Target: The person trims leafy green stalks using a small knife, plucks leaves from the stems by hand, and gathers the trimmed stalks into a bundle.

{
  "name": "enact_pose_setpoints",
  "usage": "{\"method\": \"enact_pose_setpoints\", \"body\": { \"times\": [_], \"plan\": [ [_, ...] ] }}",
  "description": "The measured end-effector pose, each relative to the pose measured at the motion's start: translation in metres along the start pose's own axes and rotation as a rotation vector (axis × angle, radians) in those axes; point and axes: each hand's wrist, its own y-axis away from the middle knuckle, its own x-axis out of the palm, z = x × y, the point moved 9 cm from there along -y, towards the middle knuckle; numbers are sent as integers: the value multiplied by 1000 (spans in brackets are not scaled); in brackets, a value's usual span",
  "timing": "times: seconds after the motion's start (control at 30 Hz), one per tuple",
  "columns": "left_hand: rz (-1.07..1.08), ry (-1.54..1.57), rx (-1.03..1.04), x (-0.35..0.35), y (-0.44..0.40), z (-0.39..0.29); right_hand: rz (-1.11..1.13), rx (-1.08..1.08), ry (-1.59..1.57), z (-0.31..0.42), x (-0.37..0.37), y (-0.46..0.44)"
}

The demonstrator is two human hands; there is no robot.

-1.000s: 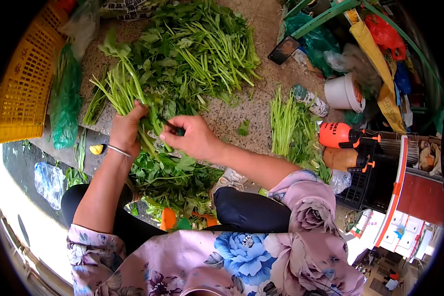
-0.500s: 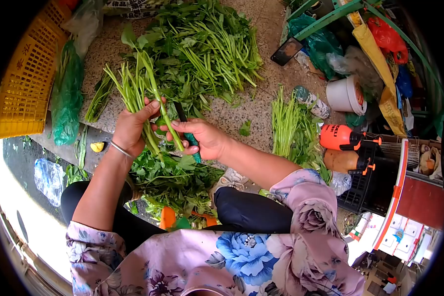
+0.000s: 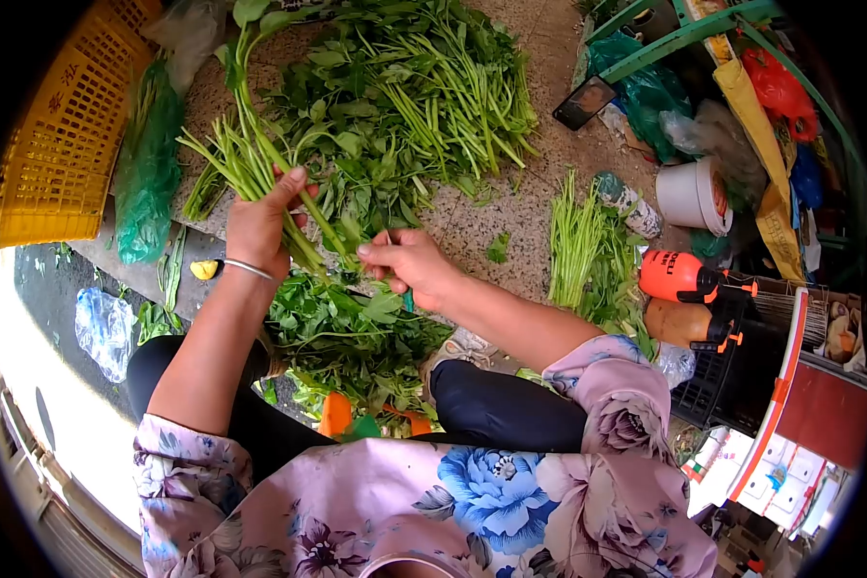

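Observation:
My left hand (image 3: 258, 229) is closed around a bunch of leafy green stems (image 3: 223, 154), with one longer leafy stalk (image 3: 244, 96) lying across it. Just right of the lower stem ends, my right hand (image 3: 409, 267) has its fingers curled around a knife, whose green handle (image 3: 408, 301) shows below the palm. Most of the blade is hidden or seen edge-on. Beneath both hands lies a heap of leaves and greens (image 3: 342, 323), between the person's knees. Farther up, a large pile of stemmed greens (image 3: 453, 96) covers part of the stone slab (image 3: 491, 207).
A smaller bundle of greens (image 3: 573, 246) lies at right, near a white bucket (image 3: 689, 197) and an orange spray bottle (image 3: 674, 276). A phone (image 3: 584, 102) rests farther back. At left stand a yellow crate (image 3: 67, 125) and a green plastic bag (image 3: 149, 173).
My right hand has moved right, away from the stems, and the dark blade has turned mostly out of sight. My left hand keeps its hold on the bunch. The view has shifted slightly.

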Motion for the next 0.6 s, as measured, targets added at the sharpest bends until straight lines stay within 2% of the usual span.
{"method": "enact_pose_setpoints", "body": {
  "times": [0.1, 0.2, 0.23, 0.27, 0.33, 0.37, 0.43, 0.6],
  "plan": [
    [86, 88, 23, -3, -10, -12, -54, 172, 251, -41, -19, 2],
    [172, 132, -62, 7, 0, -10, -18, 149, 703, -28, -28, -1],
    [179, 131, -96, 8, 3, -7, -47, 29, 673, -12, -26, -6],
    [196, 135, -136, 10, 5, -3, -111, 18, 661, -2, -33, -6],
    [215, 110, -155, 10, 7, 2, 51, -63, 305, 21, -17, -4],
    [243, 96, -174, 14, 8, 5, 51, -62, 306, 27, -12, -1],
    [261, 66, -163, 16, 9, 8, 294, -218, 75, 50, 23, 7],
    [334, 54, -159, 22, 17, 16, 374, -267, 42, 65, 50, 7]
  ]
}}
